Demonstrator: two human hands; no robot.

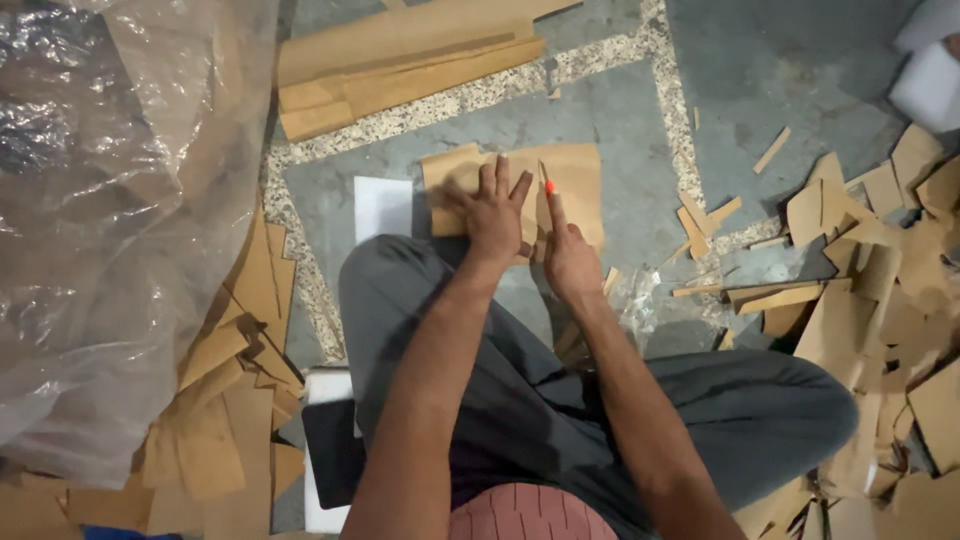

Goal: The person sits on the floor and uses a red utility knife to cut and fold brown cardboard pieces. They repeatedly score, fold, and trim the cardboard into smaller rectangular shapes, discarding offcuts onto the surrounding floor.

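Note:
A brown cardboard sheet (575, 175) lies flat on the grey floor in front of my knees. My left hand (492, 208) presses down on it with fingers spread. My right hand (568, 255) is closed around a utility knife (547, 185) with an orange tip, whose blade points away from me onto the cardboard just right of my left hand. Both forearms reach forward over my grey trousers (520, 390).
A white sheet (382, 206) lies left of the cardboard. Long cardboard strips (400, 70) are stacked at the back. Clear plastic sheeting (110, 200) fills the left. Cardboard offcuts pile at the right (880, 260) and lower left (230, 400).

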